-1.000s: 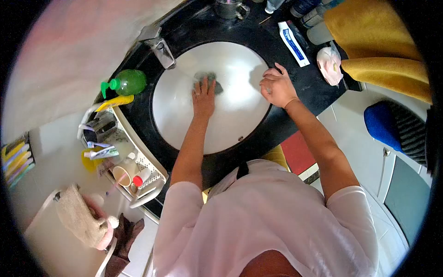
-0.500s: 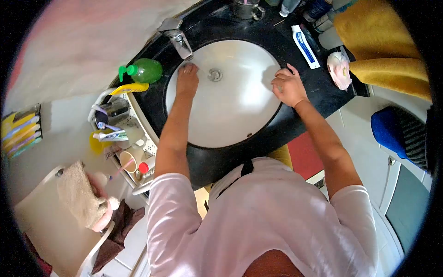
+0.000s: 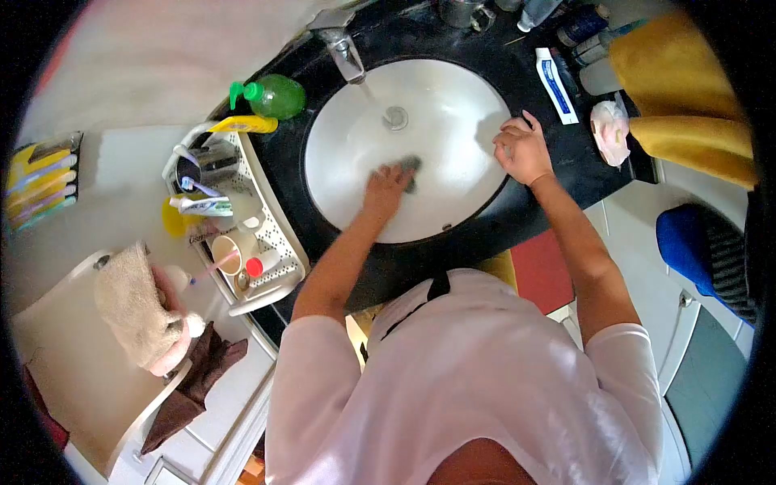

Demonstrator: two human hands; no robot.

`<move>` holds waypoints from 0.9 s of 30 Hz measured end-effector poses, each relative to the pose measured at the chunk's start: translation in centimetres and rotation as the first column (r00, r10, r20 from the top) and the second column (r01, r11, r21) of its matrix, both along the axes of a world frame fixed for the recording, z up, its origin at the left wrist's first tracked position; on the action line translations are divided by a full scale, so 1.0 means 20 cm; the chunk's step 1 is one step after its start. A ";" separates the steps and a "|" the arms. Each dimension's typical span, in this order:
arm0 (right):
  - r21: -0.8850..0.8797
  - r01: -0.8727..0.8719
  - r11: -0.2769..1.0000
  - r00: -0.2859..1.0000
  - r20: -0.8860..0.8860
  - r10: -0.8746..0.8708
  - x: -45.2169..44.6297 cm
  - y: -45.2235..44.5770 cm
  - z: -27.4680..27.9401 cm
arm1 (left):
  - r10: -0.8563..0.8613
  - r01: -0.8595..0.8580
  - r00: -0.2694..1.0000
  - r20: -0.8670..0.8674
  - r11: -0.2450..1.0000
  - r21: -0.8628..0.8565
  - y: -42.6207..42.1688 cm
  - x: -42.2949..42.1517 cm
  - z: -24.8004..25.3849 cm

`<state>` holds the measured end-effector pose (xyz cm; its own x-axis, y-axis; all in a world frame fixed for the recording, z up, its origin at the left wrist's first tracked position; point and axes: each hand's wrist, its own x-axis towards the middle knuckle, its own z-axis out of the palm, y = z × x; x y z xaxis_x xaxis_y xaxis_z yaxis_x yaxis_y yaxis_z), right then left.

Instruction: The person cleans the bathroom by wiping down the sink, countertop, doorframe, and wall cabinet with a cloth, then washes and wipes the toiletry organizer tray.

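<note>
My left hand (image 3: pixel 388 192) is inside the white basin (image 3: pixel 347 149), slightly blurred, with its fingers over a dark grey scrubbing pad (image 3: pixel 411 171) pressed to the basin's near side. My right hand (image 3: pixel 524 149) rests at the basin's right edge, its fingers curled inward and one finger raised; what they hold, if anything, is hidden. The metal tap (image 3: pixel 346 58) reaches over the basin's far left edge. Below it is the round drain (image 3: pixel 395 119).
On the black counter (image 3: pixel 537 190) are a green soap bottle (image 3: pixel 279 96), a toothpaste tube (image 3: pixel 556 86), a crumpled pink-white packet (image 3: pixel 609 133) and a metal mug (image 3: pixel 462 11). A white rack (image 3: pixel 279 242) holds cups and brushes. A yellow towel (image 3: pixel 687 97) hangs right.
My left hand has gone from the middle of the basin to the area by the tap, then back to its near side with the pad. My right hand stays at the rim. The view has shifted left.
</note>
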<state>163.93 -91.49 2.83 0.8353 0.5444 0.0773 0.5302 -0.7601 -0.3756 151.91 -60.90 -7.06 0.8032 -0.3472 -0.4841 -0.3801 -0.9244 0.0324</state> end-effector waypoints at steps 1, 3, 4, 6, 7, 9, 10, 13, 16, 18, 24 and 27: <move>0.008 -0.004 1.000 1.000 0.020 0.004 0.00 -0.01 -0.01 | -0.010 0.002 0.997 0.081 0.996 0.093 0.06 0.07 0.02; 0.018 -0.002 1.000 0.999 0.037 0.002 0.01 0.00 -0.03 | 0.132 -0.188 0.970 0.203 0.939 0.288 0.19 0.23 0.02; 0.006 0.001 1.000 0.999 0.035 -0.001 0.00 0.00 -0.02 | 0.009 -0.103 0.963 0.269 0.936 0.338 0.29 0.28 0.05; -0.006 0.006 1.000 0.999 0.035 -0.006 0.02 0.00 -0.02 | -0.118 -0.021 0.937 0.328 0.920 0.391 0.41 0.34 0.17; 0.000 0.009 1.000 0.999 0.046 -0.009 0.01 0.00 -0.02 | -0.141 -0.034 0.912 0.386 0.910 0.413 0.44 0.35 0.25; 0.006 0.011 1.000 0.998 0.056 -0.012 0.01 0.00 -0.03 | -0.164 -0.049 0.883 0.440 0.900 0.434 0.44 0.31 0.27; 0.011 0.004 1.000 0.998 0.068 -0.005 0.02 0.00 -0.03 | 0.075 -0.203 0.922 0.379 0.928 0.311 0.43 0.23 0.22; 0.012 0.009 1.000 0.999 0.046 -0.009 0.00 0.00 -0.03 | 0.446 -0.447 0.893 -0.057 0.895 0.002 0.30 -0.12 -0.01; 0.011 0.016 1.000 0.999 0.028 -0.016 0.01 0.00 -0.02 | 0.307 -0.377 0.890 -0.338 0.912 -0.163 -0.13 -0.18 0.06; 0.024 0.000 1.000 0.999 0.048 -0.001 0.01 0.00 -0.03 | 0.185 -0.342 0.898 -0.398 0.865 -0.368 -0.37 -0.12 0.10; 0.025 0.003 1.000 1.000 0.028 -0.003 0.01 -0.01 -0.03 | 0.293 -0.273 0.951 0.100 0.946 -0.172 -0.26 0.12 -0.08; 0.024 0.003 1.000 0.999 0.034 -0.004 0.02 -0.01 -0.04 | 0.431 -0.409 0.823 0.370 0.902 -0.141 -0.03 0.24 -0.13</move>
<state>164.36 -91.61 2.00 0.8339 0.5391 0.1182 0.5401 -0.7531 -0.3757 156.62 -61.53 -9.72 0.9939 0.0499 -0.0989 0.0520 -0.9985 0.0194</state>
